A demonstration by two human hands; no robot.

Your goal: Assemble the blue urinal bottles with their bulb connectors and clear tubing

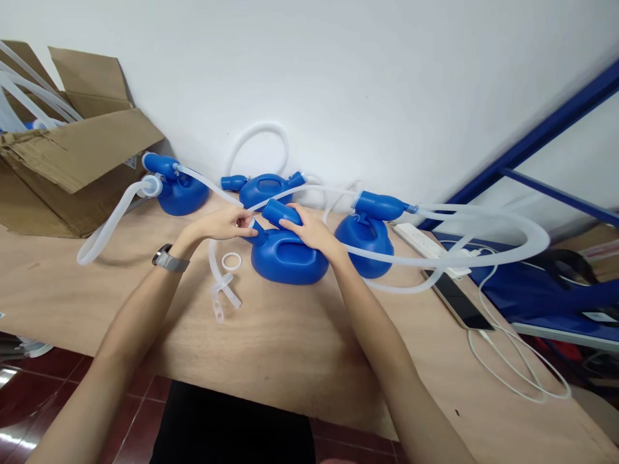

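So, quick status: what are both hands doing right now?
Left hand pinching clear tube at the spout. Right hand gripping blue container by its neck. Loose white ring beside it; other containers' hoses crowd behind.

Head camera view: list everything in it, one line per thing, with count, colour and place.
blue containers: four, blue, on the table by the wall
tubes: several, translucent white, fitted to containers and trailing over the table
ring: one, white, left of the held container
cardboard box: one, brown, far left
power strip: one, white, right
phone: one, dark, right edge
table: one, light wood
left hand: pinching a tube end
right hand: on the near container's neck
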